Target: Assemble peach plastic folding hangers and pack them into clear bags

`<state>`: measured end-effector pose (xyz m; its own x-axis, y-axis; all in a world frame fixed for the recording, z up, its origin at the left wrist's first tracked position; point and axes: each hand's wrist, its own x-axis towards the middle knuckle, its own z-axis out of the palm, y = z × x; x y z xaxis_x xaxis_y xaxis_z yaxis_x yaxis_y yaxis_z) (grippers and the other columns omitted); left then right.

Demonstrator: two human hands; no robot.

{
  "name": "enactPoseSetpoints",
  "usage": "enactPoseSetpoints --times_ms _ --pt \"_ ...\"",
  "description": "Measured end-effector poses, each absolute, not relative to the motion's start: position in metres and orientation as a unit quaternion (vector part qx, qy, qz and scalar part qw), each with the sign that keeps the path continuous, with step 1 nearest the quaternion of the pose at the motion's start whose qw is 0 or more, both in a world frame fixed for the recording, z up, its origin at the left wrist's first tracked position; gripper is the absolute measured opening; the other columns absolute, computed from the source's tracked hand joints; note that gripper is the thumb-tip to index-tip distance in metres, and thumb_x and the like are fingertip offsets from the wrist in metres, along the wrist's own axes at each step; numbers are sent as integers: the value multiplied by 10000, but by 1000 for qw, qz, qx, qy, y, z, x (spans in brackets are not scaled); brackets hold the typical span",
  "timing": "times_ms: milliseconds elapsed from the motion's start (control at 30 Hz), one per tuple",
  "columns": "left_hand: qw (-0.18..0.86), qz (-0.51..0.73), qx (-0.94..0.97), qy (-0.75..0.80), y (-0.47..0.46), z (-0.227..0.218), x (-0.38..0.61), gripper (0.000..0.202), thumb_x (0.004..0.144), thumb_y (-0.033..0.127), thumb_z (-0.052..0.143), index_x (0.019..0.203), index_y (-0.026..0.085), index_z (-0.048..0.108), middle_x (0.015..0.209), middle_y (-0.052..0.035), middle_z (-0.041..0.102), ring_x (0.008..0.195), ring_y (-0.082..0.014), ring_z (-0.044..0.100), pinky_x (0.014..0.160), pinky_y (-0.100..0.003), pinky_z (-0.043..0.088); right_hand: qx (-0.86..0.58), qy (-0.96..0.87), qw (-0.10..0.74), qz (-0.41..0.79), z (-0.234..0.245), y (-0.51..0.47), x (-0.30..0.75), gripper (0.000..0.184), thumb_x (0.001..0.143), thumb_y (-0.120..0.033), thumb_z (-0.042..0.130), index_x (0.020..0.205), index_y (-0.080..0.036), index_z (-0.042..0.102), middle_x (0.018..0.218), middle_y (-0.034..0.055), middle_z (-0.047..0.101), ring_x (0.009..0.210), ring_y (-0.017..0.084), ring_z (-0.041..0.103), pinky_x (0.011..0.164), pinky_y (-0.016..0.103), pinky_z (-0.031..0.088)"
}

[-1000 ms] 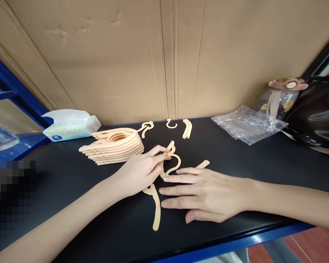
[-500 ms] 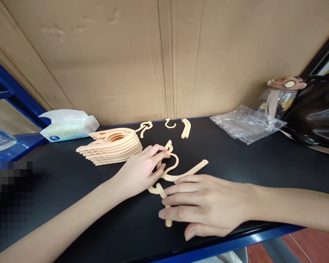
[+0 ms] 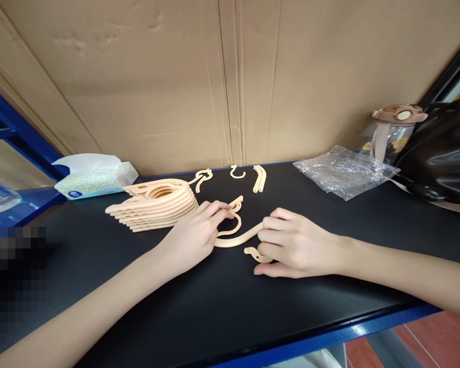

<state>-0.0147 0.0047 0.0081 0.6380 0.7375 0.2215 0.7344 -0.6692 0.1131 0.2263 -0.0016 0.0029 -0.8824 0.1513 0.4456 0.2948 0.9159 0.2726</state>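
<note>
Head view, going left to right: a tissue pack (image 3: 94, 179) sat well off to the outside of the left hand (image 3: 197, 232), up at the back of the black counter (image 3: 214, 306). Closer in, just behind and left of that hand, was a neat stack of hangers (image 3: 157, 204), all the same peach plastic.

The left hand itself was clenched on the looped hook end of a loose hanger arm (image 3: 237, 239), fingertips pinched on it, wrist low over the counter. That arm was the main thing. It lay flat between the two hands, long axis running roughly side to side in a shallow curve. Its left end was in the left hand and its right end touched the fingertips of the right hand (image 3: 297, 248). So both hands were on it, one per end, neither really nearer.

The right hand was curled knuckles-up, and a small hooked piece (image 3: 253, 254) poked out from under its fingers on the side facing the left hand. Couldn't tell if that hand was actually gripping anything or just pressing down.

Behind the gap between the hands, near the cardboard wall (image 3: 291, 76), a few loose bits (image 3: 259, 179) lay apart from each other. Past the right hand, back and outward, were a crumpled plastic bag (image 3: 343, 171), then a bottle (image 3: 393, 130), then a black bag (image 3: 440, 153).
</note>
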Motion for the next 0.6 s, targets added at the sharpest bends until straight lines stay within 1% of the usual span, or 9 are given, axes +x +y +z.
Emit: enactPoseSetpoints --times_ms 67,167,300,367,500,567,600 --pt "11 120 902 415 4 9 -15 481 796 -30 327 1154 208 543 1256 -20 538 1080 -201 525 908 -360 474 -127 -958 205 -157 3 -1 227 308 929 -350 522 698 -156 584 671 -1 529 685 140 415 654 301 302" --pt "15 117 898 424 4 10 -14 516 726 -76 320 1087 208 555 1216 -13 557 1055 -200 536 890 -360 475 -145 -958 200 -145 1 1 227 238 909 -245 503 700 -154 571 700 2 524 696 138 404 654 295 298" --pt "19 125 897 424 5 11 -15 550 651 -103 310 1029 208 561 1177 -6 582 1033 -195 553 877 -353 474 -158 -956 198 -147 -1 3 226 154 851 -214 514 716 -154 557 744 12 515 694 137 398 638 286 294" --pt "24 135 896 422 6 11 -15 524 654 -95 313 996 208 570 1163 -7 598 1026 -192 563 879 -350 475 -160 -950 203 -176 -1 5 225 146 858 -199 493 736 -151 557 749 17 519 698 143 411 635 291 294" --pt "37 157 900 406 8 12 -15 465 699 -70 305 941 209 589 1145 -4 631 1023 -187 578 868 -346 475 -169 -929 193 -267 0 8 225 230 938 -165 398 766 -147 549 724 23 535 687 155 457 637 311 303" --pt "44 166 901 398 9 12 -16 456 711 -66 303 924 212 595 1132 0 639 1010 -183 584 845 -337 472 -188 -924 197 -268 0 9 226 262 959 -127 351 766 -152 526 687 14 532 638 143 461 640 307 327" --pt "48 169 901 397 9 12 -16 450 713 -64 305 915 214 596 1121 2 642 996 -181 588 833 -332 469 -207 -923 204 -251 -1 8 227 265 964 -112 333 774 -157 512 675 6 530 607 134 458 630 296 339"
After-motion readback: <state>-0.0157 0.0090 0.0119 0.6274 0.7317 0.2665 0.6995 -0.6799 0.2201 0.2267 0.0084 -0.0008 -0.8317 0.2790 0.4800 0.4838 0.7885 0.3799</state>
